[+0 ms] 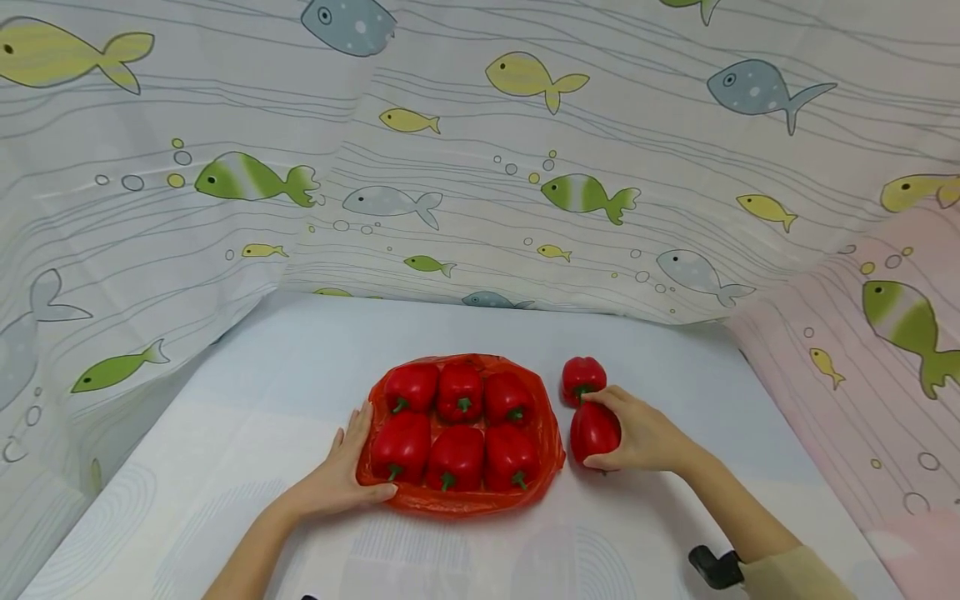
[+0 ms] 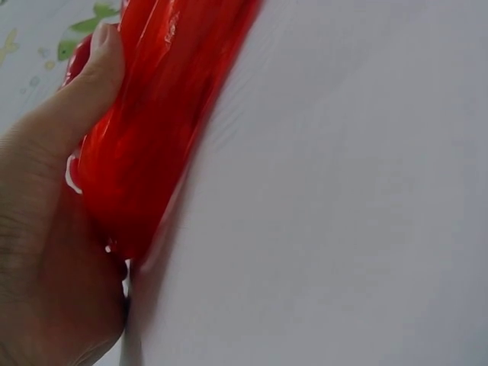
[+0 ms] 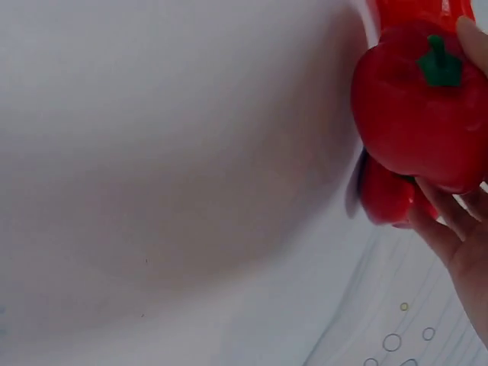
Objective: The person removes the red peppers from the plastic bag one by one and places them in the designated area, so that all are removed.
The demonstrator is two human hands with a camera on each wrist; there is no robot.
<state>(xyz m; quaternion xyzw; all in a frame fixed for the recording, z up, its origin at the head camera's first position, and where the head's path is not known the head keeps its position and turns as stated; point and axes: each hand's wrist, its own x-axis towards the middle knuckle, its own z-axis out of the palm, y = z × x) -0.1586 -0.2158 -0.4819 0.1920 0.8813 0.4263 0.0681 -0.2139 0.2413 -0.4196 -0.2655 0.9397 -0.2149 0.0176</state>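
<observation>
Several red bell peppers (image 1: 458, 459) with green stems sit in two rows inside a red plastic bag (image 1: 450, 504) with a low crinkled rim. My left hand (image 1: 341, 475) rests against the bag's left side, fingers spread along the edge and thumb by its front left corner. To the right of the bag, my right hand (image 1: 645, 433) grips a loose red bell pepper (image 1: 595, 433), thumb at its near end and fingers at its far end. In the right wrist view this pepper (image 3: 419, 114) shows its green stem. Just behind it lies another loose bell pepper (image 1: 582, 375).
A white table (image 1: 300, 350) with faint grey patterns lies under everything. Fish-printed white sheeting (image 1: 465, 167) hangs behind and along both sides. A black strap piece (image 1: 716, 568) sits at my right wrist, beside a beige sleeve (image 1: 795, 575).
</observation>
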